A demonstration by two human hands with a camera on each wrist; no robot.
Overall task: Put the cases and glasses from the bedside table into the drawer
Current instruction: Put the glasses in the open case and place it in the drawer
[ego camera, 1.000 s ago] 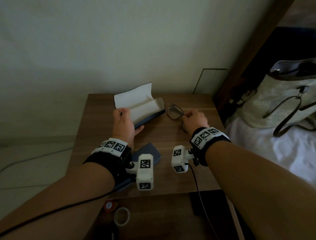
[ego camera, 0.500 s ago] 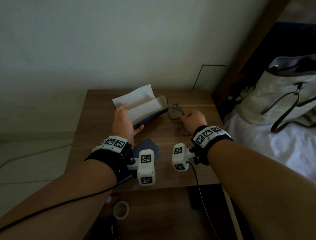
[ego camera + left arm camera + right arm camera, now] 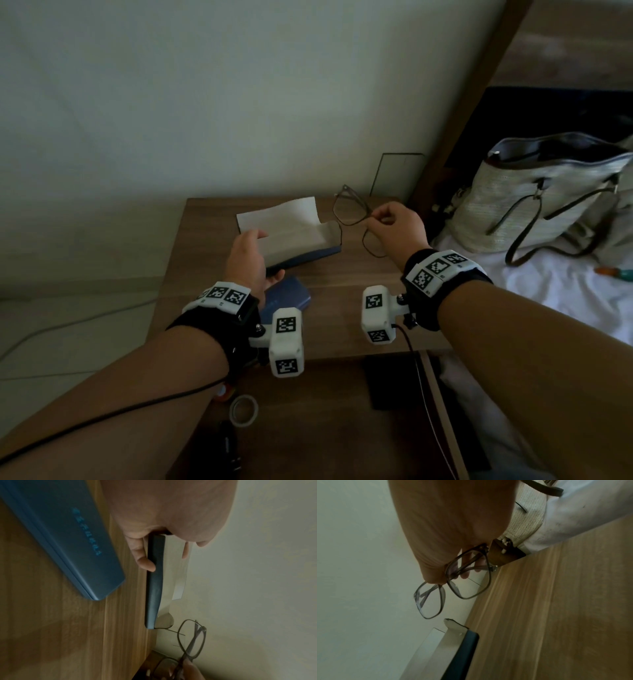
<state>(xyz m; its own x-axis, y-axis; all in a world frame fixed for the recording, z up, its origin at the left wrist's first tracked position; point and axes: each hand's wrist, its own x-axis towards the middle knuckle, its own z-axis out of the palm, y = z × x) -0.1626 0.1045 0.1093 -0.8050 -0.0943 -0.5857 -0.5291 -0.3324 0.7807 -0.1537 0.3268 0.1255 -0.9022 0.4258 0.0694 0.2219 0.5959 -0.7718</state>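
An open dark glasses case [image 3: 294, 236] with a pale lining lies on the wooden bedside table [image 3: 346, 281]. My left hand [image 3: 250, 260] grips its near end, thumb underneath, as the left wrist view shows on the case [image 3: 154, 577]. My right hand [image 3: 394, 226] pinches thin-framed glasses [image 3: 352, 212] at the bridge and holds them in the air just right of the case; the glasses [image 3: 453, 582] are folded. A closed blue case [image 3: 287, 298] lies on the table by my left wrist, also the blue case [image 3: 68, 538] in the left wrist view.
The open drawer [image 3: 325, 421] below the table front holds a roll of tape [image 3: 244, 409] and dark items. A woven handbag [image 3: 534, 195] sits on the white bed at the right. The wall stands behind the table.
My right hand has lifted the glasses off the table and up toward the open case. The left hand still holds the case in place.
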